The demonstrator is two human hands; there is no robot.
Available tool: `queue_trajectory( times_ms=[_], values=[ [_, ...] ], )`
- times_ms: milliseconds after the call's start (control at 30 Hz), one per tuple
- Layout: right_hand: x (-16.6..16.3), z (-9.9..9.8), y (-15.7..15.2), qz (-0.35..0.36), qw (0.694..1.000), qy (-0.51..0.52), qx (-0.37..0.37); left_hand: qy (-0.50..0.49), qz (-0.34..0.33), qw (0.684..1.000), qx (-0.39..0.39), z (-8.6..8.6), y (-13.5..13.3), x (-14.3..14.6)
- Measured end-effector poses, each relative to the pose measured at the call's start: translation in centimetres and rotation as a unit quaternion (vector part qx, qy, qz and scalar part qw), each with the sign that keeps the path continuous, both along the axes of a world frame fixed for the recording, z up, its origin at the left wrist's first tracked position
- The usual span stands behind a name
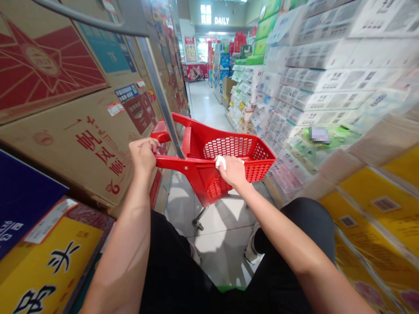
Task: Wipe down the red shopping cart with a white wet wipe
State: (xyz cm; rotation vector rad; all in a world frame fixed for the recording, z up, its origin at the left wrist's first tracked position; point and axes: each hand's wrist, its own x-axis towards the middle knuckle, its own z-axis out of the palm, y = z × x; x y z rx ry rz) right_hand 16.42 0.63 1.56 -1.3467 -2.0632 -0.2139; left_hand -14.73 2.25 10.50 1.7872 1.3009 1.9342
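A red plastic shopping cart stands in front of me in a narrow shop aisle; its mesh basket looks empty. My left hand is closed around the cart's near left rim. My right hand grips the near right rim and has a small white thing pressed under its fingers; I cannot make out what it is. A grey metal bar slants down from the upper left to the cart's rim between my hands.
Brown cartons with red print are stacked close on my left, with yellow boxes below them. White packs are piled high on my right, above yellow boxes. The tiled aisle floor runs ahead to more shelves.
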Motion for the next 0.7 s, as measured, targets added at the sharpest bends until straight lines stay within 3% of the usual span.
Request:
queue_trajectory(
  times_ms=[200, 300, 400, 600, 700],
  values=[
    [13.6, -3.0, 2.0, -0.132, 0.987, -0.089, 0.007, -0.043, -0.023, 0.998, 0.033, -0.1, 0.7, 0.0],
    [14.9, -3.1, 2.2, -0.177, 0.981, -0.077, 0.015, -0.068, -0.022, 0.996, 0.062, 0.1, 0.4, 1.2],
    [10.2, -2.3, 1.7, -0.136, 0.989, -0.052, 0.021, -0.081, -0.009, 0.995, 0.065, 0.3, -0.2, 2.4],
    [-5.8, 1.6, -0.5, -0.027, 0.998, 0.042, 0.022, -0.072, -0.008, 0.996, 0.059, 0.6, -0.7, 3.2],
    [-9.0, 3.2, -1.4, 0.007, 0.999, 0.050, 0.014, -0.076, -0.014, 0.996, 0.054, 0.7, -0.8, 2.6]
  ],
)
